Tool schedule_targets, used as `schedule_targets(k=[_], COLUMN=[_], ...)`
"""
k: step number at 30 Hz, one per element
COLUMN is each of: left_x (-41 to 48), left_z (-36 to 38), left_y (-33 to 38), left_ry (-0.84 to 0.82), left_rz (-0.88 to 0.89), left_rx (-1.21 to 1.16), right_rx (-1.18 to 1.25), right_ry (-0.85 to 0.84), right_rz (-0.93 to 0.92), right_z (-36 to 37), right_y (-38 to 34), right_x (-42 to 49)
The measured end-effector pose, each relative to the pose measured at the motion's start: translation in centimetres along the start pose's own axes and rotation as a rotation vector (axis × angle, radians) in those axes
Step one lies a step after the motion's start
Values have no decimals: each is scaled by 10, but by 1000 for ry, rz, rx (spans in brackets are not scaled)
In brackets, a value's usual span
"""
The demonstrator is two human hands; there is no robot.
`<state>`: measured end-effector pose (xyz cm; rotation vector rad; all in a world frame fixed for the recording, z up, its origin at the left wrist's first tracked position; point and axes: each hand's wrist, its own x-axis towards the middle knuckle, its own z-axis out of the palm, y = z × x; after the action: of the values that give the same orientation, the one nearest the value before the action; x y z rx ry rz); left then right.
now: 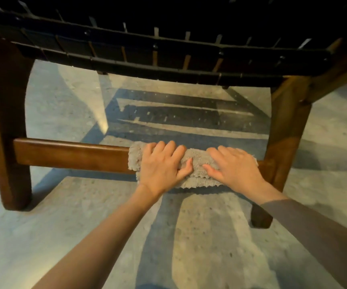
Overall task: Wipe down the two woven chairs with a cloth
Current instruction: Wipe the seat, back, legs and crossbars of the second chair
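A: What lies nearest the camera?

B: Two forearms reach forward, the right one in a grey-brown sleeve (314, 222); beyond them the left hand (160, 163) and the right hand (233, 163) sit side by side on a shaggy grey cloth (197, 161).

A: How do they hold it?

B: Each hand has its fingers curled over the top and its thumb against the front face; both clasp the cloth. It is folded round a low brown wooden crossbar (70, 153), on the bar's right half, close to the dark wooden right leg (287, 132).

A: Which step does that suggest?

B: Probably the wiping of the lower frame; a bare stretch of bar runs to the wooden left leg (5, 122), and nothing shows whether that part has been wiped.

A: And farther off?

B: A speckled grey concrete floor (64, 101) under the chair; above it, the seat of black woven straps (147, 51), seen from low down at its edge.

A: How much of the job is left?

B: Hard to judge; the straps give no sign of being cleaned or not, and only one chair is in view. The second chair is out of sight; the task seems somewhere in its middle, not at its end.
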<state>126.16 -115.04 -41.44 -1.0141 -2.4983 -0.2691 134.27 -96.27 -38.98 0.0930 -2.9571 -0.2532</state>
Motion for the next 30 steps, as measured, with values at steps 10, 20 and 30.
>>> schedule_targets(k=[10,20,30], left_x=[11,2,-76], left_z=[-16,-49,-73], left_y=[41,17,30], left_ry=[-197,-108,-94], left_rz=[106,-36,-261], left_rx=[-246,-255,-292], right_rx=[220,271,439], right_ry=[-4,202,35], right_rz=[353,280,348], right_z=[2,-38,-37], right_y=[15,5,-39], right_x=[-48,-45,-90])
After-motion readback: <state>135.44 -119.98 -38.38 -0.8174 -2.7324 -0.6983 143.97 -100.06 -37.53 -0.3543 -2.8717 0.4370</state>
